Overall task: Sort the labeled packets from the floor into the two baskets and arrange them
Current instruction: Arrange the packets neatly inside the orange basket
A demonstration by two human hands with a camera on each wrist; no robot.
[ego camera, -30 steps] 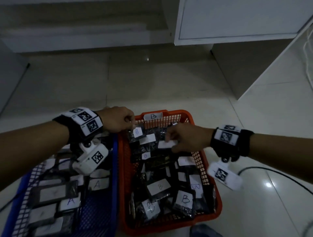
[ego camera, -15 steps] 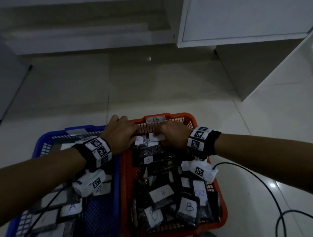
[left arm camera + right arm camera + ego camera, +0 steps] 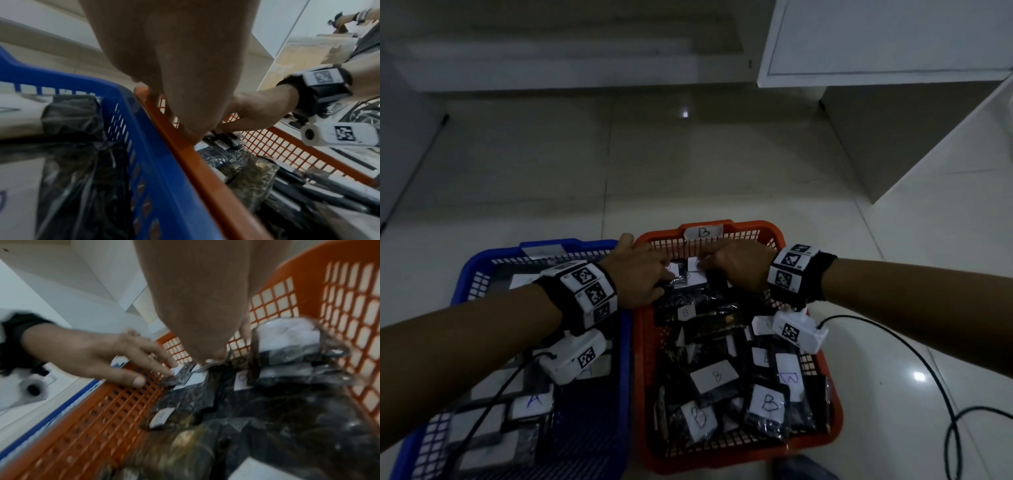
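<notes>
The orange basket (image 3: 750,226), tagged B, holds several dark packets with white B labels (image 3: 768,404). To its left the blue basket (image 3: 493,254) holds A packets (image 3: 532,401). Both hands are at the orange basket's far end. My left hand (image 3: 640,277) reaches over the shared rim with straight fingers, and its fingertips (image 3: 172,369) touch the corner of a packet (image 3: 182,378). My right hand (image 3: 732,265) curls down and pinches a labelled packet (image 3: 697,264) against the far wall. In the left wrist view its fingers (image 3: 224,128) meet at the packets.
Bare tiled floor lies beyond the baskets. A white cabinet (image 3: 876,41) and its side panel (image 3: 866,144) stand at the back right. A black cable (image 3: 914,349) curls over the floor to the right of the orange basket.
Both hands have moved to the orange basket's far end and closer together. The right hand carried a packet from the basket's middle to the far wall.
</notes>
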